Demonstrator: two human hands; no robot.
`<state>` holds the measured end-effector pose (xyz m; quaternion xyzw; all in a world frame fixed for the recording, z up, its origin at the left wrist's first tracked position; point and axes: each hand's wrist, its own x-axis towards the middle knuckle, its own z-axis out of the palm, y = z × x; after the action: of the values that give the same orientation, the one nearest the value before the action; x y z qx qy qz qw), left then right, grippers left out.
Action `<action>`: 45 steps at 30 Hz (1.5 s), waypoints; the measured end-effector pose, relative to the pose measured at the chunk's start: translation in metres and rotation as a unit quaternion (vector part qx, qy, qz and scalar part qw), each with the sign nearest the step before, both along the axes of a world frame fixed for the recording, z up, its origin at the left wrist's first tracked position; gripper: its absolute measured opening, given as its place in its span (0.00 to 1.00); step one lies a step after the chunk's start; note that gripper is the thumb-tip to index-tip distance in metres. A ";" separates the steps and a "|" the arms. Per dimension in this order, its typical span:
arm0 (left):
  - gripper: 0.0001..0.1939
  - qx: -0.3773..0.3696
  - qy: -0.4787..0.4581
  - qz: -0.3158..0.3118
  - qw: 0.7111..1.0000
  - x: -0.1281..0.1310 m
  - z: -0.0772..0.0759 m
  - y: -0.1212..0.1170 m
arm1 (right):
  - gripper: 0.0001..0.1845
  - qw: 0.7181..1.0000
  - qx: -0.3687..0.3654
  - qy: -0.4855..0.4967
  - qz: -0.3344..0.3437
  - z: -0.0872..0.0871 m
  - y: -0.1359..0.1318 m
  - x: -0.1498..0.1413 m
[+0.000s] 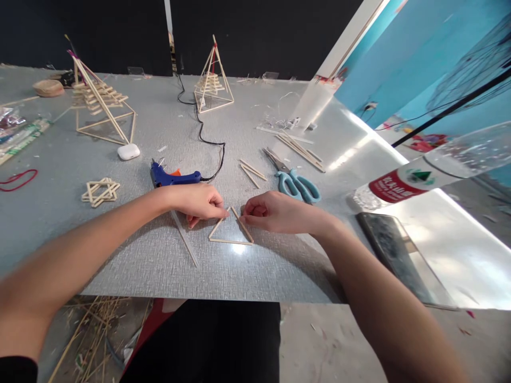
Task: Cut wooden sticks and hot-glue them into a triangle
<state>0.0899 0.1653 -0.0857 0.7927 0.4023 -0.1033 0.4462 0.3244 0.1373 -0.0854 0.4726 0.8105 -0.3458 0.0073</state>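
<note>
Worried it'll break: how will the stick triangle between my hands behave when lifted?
The triangle, three thin sticks, is probably light. Its lower corners may give, since sticks meet only near their ends. Lying flat, it's unlikely to roll.

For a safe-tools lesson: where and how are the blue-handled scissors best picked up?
Probably by the light-blue handle loops, with the right hand coming from the near right: the scissors lie with loops nearer the person, blades pointing away and left.

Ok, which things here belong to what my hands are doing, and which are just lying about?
Seem to belong: stick triangle, probably also glue gun, loose sticks, scissors.
Seem just lying about: phone, water bottle, white case.
</note>
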 end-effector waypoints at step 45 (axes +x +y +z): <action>0.12 -0.033 0.001 0.033 0.999 0.004 -0.002 -0.001 | 0.15 0.997 -0.040 0.012 -0.070 -0.003 -0.001 -0.009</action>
<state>0.0937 0.1642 -0.0877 0.7638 0.4251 -0.1019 0.4748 0.3151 0.1361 -0.0884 0.5235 0.7611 -0.3829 -0.0081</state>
